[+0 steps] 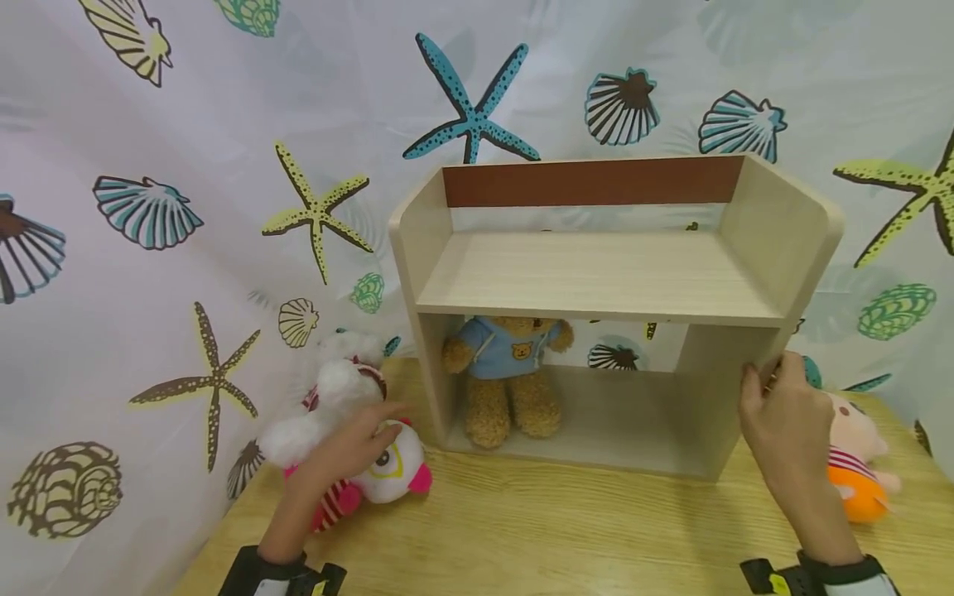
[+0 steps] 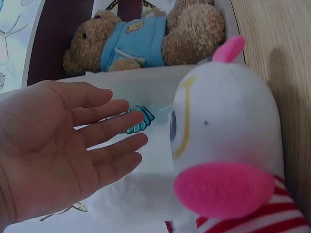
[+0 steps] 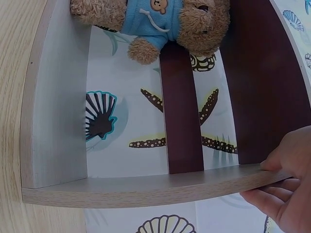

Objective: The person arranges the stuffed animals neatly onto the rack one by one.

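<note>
A small two-tier wooden shelf (image 1: pixel 604 273) stands on the table. My right hand (image 1: pixel 790 422) pinches the edge of its right side panel, thumb on the inner face and fingers outside, as the right wrist view shows. In the lower compartment, at the left, a brown teddy bear (image 1: pixel 513 381) in a blue hoodie stands upright; the upper board hides its head in the head view. My left hand (image 2: pixel 63 141) has its fingers extended and holds nothing. It is left of the shelf, close beside a white plush toy (image 2: pixel 228 121) with pink parts and red-striped clothing.
More white fluffy plush (image 1: pixel 339 393) sits behind my left hand. Right of the shelf, partly behind my right hand, is a plush figure (image 1: pixel 857 455) in orange shorts. A curtain (image 1: pixel 224 108) printed with starfish and shells hangs behind the wooden table (image 1: pixel 537 530).
</note>
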A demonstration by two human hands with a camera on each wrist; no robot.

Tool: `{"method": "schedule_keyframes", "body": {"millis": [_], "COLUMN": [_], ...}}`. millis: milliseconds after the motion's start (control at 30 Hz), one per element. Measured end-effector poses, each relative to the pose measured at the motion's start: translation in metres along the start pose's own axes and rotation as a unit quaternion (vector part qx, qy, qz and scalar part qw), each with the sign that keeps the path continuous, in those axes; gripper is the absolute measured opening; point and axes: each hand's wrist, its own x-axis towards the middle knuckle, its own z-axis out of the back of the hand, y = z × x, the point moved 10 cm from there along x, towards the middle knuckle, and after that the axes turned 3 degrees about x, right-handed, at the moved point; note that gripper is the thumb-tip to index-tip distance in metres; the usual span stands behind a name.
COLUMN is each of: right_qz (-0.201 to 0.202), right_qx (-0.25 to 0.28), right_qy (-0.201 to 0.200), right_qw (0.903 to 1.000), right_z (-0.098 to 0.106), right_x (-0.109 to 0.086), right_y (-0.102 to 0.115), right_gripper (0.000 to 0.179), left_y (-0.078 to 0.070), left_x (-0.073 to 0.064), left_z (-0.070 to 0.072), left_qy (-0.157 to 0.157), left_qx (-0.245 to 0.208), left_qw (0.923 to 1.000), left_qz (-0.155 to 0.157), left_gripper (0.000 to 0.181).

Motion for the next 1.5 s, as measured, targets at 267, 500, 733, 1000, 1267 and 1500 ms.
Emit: {"method": "schedule_keyframes", "body": {"millis": [267,500,733,1000,1267,1500], "right_qz": [0.000,-0.001,-0.002,-0.001,-0.002,-0.011], "right_qx": [-0.001,0.003,0.001,0.001,-0.001,-0.005], "right_qy": [-0.002,0.002,0.009,0.008,0.008,0.014], "right_qw": [1.0000,1.0000,1.0000,1.0000,1.0000,0.9998], "right_z": [0.002,0.000,-0.002,-0.002,-0.003,-0.003], "right_x": [-0.001,0.000,0.000,-0.001,0.001,-0.001], "right_y": [0.000,0.000,-0.001,-0.001,0.001,0.000], "right_gripper": [0.027,0.027,0.029,0.029,0.030,0.030], "left_y": [0.022,0.045,0.061,0.066,0.073,0.073], "left_x": [-0.004,-0.014,-0.023,-0.022,-0.019,-0.013], "left_z": [-0.006,-0.011,-0.010,-0.012,-0.015,-0.018], "left_qy": [0.019,0.026,0.030,0.061,0.066,0.077], "left_qx": [0.041,0.052,0.052,0.037,0.008,0.028], "left_qw": [0.9980,0.9914,0.9887,0.9895,0.9894,0.9886], "left_qz": [0.045,0.117,0.138,0.126,0.129,0.126], "left_gripper": [0.037,0.041,0.053,0.044,0.055,0.058]}}
